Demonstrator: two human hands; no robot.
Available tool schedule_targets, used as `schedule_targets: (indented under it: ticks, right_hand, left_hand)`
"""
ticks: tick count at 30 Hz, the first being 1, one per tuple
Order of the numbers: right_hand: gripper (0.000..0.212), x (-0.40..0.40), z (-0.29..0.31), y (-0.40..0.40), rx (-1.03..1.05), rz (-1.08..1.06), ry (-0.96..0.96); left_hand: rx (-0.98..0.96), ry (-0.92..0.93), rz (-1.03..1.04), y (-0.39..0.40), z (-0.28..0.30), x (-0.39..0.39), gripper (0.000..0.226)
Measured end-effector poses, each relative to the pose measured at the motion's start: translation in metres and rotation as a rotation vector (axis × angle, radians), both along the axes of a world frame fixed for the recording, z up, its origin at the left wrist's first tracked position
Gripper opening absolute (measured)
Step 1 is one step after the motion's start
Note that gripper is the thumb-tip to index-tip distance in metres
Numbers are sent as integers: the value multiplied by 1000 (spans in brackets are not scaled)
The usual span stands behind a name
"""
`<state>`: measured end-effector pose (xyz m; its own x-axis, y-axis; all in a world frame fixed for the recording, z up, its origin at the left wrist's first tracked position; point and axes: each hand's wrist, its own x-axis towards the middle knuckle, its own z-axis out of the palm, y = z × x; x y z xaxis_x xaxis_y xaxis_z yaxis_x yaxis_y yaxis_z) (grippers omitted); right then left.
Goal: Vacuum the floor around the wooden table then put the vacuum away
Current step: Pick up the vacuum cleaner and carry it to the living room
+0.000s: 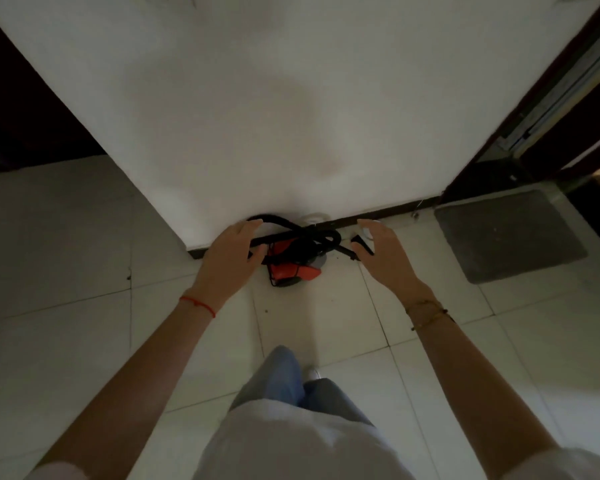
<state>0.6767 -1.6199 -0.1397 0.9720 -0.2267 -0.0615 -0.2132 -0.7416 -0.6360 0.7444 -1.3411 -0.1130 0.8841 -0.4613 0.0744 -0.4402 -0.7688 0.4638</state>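
A small red and black vacuum (293, 268) sits on the pale tiled floor against the foot of a white wall. Its black hose (312, 235) loops over the body, and the black nozzle end (361, 245) lies to the right. My left hand (231, 252) hovers over the vacuum's left side with relaxed fingers and holds nothing. My right hand (383, 251) is spread to the right of the vacuum, partly in front of the nozzle, also holding nothing. The wooden table is out of sight.
A white wall (291, 98) with a dark skirting board fills the view ahead. A grey doormat (506, 233) lies on the floor at the right before a dark door frame (551, 98). A dark opening is at the far left. My legs stand on the tiles below.
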Motion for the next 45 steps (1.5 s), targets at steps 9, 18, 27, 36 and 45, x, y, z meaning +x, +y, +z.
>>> schedule_targets:
  ticks: [9,18,27,36,45]
  right_hand:
    - [51,105,-119,-65,13,18,150]
    - [56,207,-316,-111,26,26,208]
    - [65,266,-509,-141,-46,45,135]
    - [76,278,-627,-163,20,2,99]
    - [90,303,-651,-156,53,-15,-117]
  left_hand:
    - [73,67,61,-60,-125,108,51]
    - [221,123,10,-128,-342,189,64]
    - [293,100,-47,-160,-542,237,72]
    - [242,24,-69,-173,-641,259,67]
    - [203,7,-50,-176,-652,269,44]
